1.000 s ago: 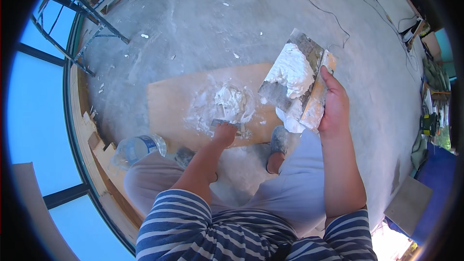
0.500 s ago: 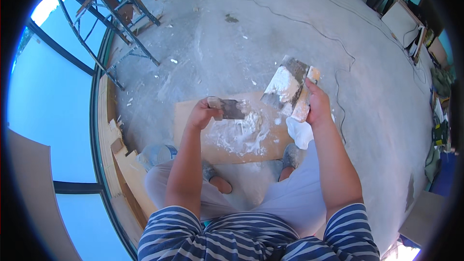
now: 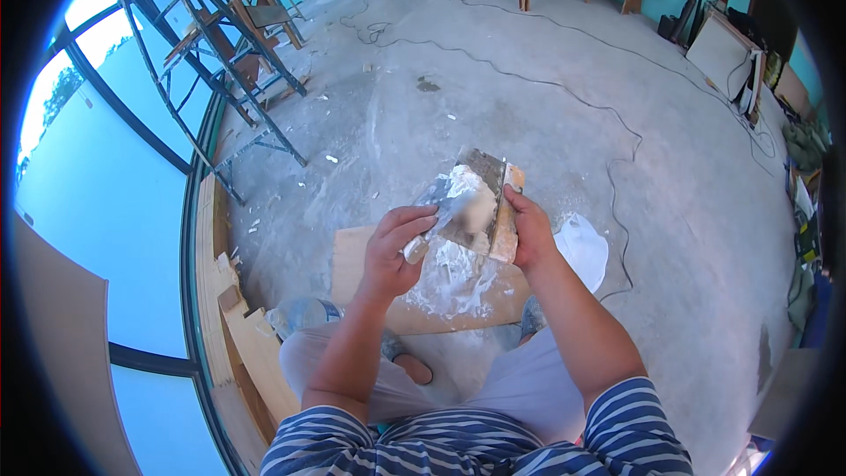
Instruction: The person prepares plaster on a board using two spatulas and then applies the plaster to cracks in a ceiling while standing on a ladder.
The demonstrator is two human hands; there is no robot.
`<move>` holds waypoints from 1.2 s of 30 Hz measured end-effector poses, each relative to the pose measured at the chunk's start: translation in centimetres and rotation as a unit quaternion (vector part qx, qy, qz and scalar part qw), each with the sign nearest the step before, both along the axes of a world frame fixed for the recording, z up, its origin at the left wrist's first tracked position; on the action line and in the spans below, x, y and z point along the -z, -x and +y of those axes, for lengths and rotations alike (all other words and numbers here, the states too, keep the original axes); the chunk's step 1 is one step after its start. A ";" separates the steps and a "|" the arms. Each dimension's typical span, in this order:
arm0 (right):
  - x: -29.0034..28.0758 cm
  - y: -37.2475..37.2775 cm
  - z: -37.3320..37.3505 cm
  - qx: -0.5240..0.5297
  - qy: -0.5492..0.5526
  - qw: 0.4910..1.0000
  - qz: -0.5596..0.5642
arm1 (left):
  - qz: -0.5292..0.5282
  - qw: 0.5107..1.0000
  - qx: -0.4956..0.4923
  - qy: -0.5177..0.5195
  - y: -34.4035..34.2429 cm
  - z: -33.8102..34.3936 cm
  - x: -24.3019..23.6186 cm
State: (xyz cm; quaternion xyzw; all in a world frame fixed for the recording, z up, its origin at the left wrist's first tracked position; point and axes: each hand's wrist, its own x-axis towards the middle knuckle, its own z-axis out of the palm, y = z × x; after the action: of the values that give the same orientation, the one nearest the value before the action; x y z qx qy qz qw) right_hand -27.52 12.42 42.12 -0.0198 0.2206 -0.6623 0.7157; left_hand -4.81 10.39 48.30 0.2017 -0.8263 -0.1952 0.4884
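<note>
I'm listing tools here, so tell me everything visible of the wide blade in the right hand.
The wide blade is a grey, metal-looking plate, with a pale, orange-stained handle along its right edge. White paste covers much of its face. Tilted above the board, it is gripped at the handle by the right hand. A smaller tool in the left hand overlaps its left side; contact is unclear.

The flat grey metal scraper (image 3: 448,211) in the left grip (image 3: 397,245) is blurred. Lower left of that grip, the pale-trousered knee (image 3: 308,354) partly hides a clear plastic bottle (image 3: 298,314).
</note>
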 end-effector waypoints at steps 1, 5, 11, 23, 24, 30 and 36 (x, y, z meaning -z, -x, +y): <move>-0.3 -0.1 0.1 0.000 -0.001 1.000 -0.001 | -0.001 1.000 0.000 -0.001 -0.1 -0.1 0.0; -0.6 -0.3 0.5 0.026 0.012 0.999 0.022 | -0.040 0.997 -0.002 0.061 -0.6 -0.3 0.0; -1.6 -0.3 1.1 0.047 0.017 0.997 0.060 | -0.069 0.994 -0.036 0.074 -1.8 -0.9 1.1; -2.9 1.0 1.6 -0.058 0.034 0.997 0.043 | 0.048 0.964 -0.077 -0.249 -6.0 -3.8 0.9; -2.8 0.9 1.4 -0.082 0.011 0.994 0.068 | 0.145 0.929 0.036 -0.339 -5.8 -4.6 -0.2; -1.1 -1.1 1.0 -0.125 0.012 0.988 0.095 | 0.071 0.781 0.138 -0.605 -3.7 -8.6 1.0; -1.4 1.9 0.7 -0.014 -0.035 0.991 0.130 | 0.006 0.769 -0.026 -0.639 -3.9 -11.1 10.3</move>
State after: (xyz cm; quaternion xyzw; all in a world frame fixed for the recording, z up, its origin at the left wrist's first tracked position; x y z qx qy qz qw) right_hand -29.38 13.16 43.48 -0.0837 0.3348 -0.6362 0.6900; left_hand -0.88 -0.74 37.95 0.4878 -0.5022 -0.6663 0.2568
